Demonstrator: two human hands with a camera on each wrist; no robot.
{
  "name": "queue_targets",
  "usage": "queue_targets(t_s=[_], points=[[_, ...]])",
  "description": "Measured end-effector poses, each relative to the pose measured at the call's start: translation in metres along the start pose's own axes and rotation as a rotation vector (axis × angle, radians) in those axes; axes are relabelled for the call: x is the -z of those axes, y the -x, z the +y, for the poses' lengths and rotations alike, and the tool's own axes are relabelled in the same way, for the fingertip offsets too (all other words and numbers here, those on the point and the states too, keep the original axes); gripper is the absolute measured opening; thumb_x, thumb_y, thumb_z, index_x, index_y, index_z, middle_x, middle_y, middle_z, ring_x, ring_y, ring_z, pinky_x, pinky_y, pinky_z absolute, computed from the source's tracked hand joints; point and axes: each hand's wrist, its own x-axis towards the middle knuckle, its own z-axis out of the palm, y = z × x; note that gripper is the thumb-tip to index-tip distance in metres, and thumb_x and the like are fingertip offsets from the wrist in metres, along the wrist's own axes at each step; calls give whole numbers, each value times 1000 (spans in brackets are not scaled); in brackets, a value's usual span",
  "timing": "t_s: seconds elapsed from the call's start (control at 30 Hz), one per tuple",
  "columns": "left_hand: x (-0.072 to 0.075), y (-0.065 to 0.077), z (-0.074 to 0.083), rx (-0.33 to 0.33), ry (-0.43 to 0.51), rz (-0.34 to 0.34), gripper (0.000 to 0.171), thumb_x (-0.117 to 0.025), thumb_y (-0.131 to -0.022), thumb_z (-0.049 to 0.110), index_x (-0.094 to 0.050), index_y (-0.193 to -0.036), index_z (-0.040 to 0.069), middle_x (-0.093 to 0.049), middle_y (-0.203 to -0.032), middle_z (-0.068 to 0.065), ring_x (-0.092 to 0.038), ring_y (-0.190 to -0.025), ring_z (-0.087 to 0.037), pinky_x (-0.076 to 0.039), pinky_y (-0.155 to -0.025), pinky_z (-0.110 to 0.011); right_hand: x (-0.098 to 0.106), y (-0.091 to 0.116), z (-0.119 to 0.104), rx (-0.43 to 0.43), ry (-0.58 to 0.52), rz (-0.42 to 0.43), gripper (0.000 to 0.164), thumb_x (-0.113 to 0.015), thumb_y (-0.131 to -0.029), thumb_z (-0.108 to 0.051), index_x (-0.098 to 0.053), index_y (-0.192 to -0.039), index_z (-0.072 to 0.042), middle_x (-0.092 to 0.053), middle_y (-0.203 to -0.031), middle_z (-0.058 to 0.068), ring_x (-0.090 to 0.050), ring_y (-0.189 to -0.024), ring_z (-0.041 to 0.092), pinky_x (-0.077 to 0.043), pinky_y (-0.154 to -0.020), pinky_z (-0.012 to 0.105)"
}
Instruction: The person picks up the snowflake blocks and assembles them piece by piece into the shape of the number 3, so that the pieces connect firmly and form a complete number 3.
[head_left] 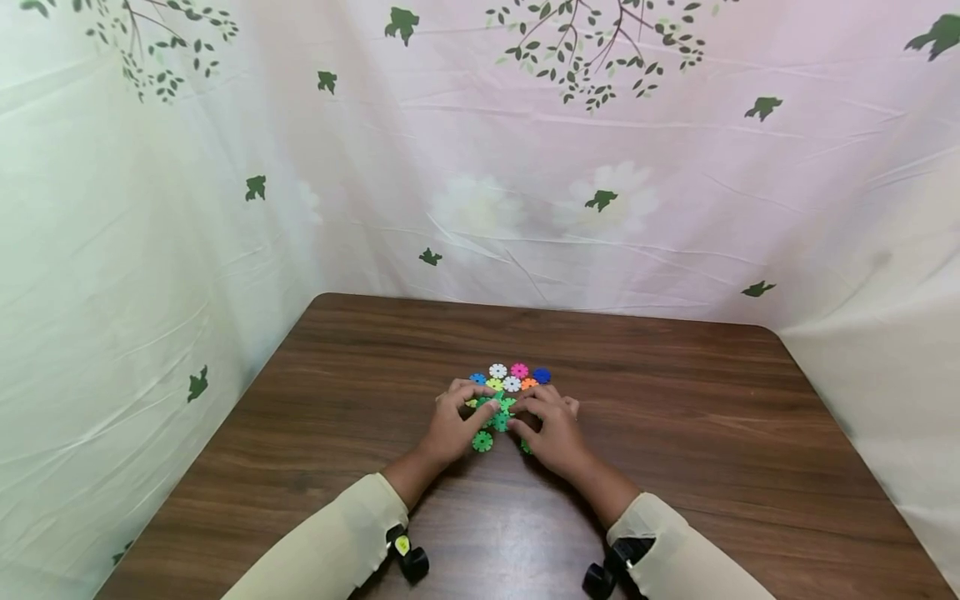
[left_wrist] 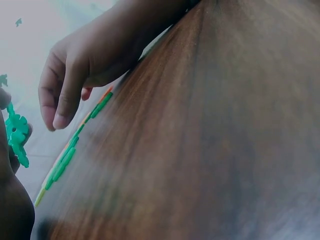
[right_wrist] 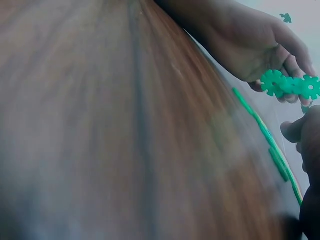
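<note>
My left hand (head_left: 450,423) pinches some joined green notched discs, flower-shaped linking pieces, above the table. The right wrist view shows these linked discs (right_wrist: 284,86) clearly, gripped between left thumb and fingers. In the left wrist view, part of the same green piece (left_wrist: 16,131) appears at the left edge. Close by on the right, my right hand (head_left: 557,429) hovers with bent, relaxed fingers. Nothing shows between its thumb and forefinger in the left wrist view. Loose green discs (head_left: 482,441) lie flat beneath and around both hands, some of them partly hidden.
Beyond the hands lie several loose discs, among them a white disc (head_left: 498,371), a pink disc (head_left: 519,371), a dark blue disc (head_left: 541,376) and an orange disc (head_left: 529,383). The brown wooden table (head_left: 675,400) meets a leaf-printed curtain (head_left: 525,208) behind.
</note>
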Motion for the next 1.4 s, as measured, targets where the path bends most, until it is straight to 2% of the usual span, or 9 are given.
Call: queue_targets(t_s=[0.1,0.27,0.37,0.57,0.7,0.87,0.93,1.17,1.4], points=[[0,0,0,4,41,4,24,-70,-106,15,-78,-123,2,-67,-125,-18,-59,-117,-22,-50,-95,-28,-3,-1,-1,12,22,8,19,-94,-85,-11,-82,-99,-9,-76,-110,8,-63,-108,27,-26,-93,49],[-1,-2,-1,16,98,38,24,-67,-106,11,-78,-120,-6,-70,-125,-23,-59,-115,-18,-50,-95,-23,-6,-1,-2,-2,39,18,20,-95,-83,-12,-81,-97,-10,-75,-107,7,-63,-107,27,-27,-93,50],[-1,-2,-2,16,101,47,23,-67,-106,11,-79,-119,-5,-71,-124,-22,-59,-116,-18,-50,-97,-24,-6,0,-1,-25,35,1,19,-94,-85,-13,-82,-99,-10,-76,-109,6,-62,-109,27,-26,-95,51],[1,-1,-1,0,57,10,24,-63,-110,12,-80,-123,0,-68,-126,-19,-59,-121,-19,-50,-103,-30,-3,0,-3,-57,3,-20,18,-91,-89,-13,-82,-104,-9,-76,-111,6,-61,-113,28,-23,-98,54],[1,-2,-2,-39,35,9,25,-59,-112,12,-80,-122,1,-70,-123,-18,-60,-119,-19,-50,-104,-32,-2,0,-4,-56,8,-23,18,-91,-89,-14,-82,-104,-9,-75,-111,5,-61,-112,28,-22,-98,53],[1,-3,-3,-107,1,28,29,-55,-114,12,-76,-100,-3,-73,-116,-20,-62,-114,-23,-51,-102,-34,-4,-1,-2,-57,33,-40,17,-92,-89,-15,-83,-102,-11,-74,-111,4,-59,-110,26,-22,-96,51],[1,-3,-3,-119,-14,32,30,-54,-115,12,-74,-98,-2,-74,-116,-20,-62,-115,-25,-51,-101,-34,-4,-1,-2,-57,48,-49,16,-92,-88,-17,-83,-101,-12,-72,-109,4,-58,-108,25,-22,-95,50],[-1,-7,-9,-241,-34,41,23,-56,-113,7,-74,-104,-3,-75,-108,-18,-72,-106,-34,-57,-97,-32,-3,0,-2,-28,90,-54,17,-96,-83,-23,-86,-93,-14,-67,-103,1,-54,-99,21,-20,-91,47],[-3,-7,-12,-260,-79,62,18,-60,-111,7,-77,-112,1,-77,-109,-15,-71,-106,-18,-60,-95,-34,-5,1,0,29,151,-15,15,-99,-78,-20,-84,-79,-17,-64,-95,-2,-53,-93,18,-20,-88,46]])
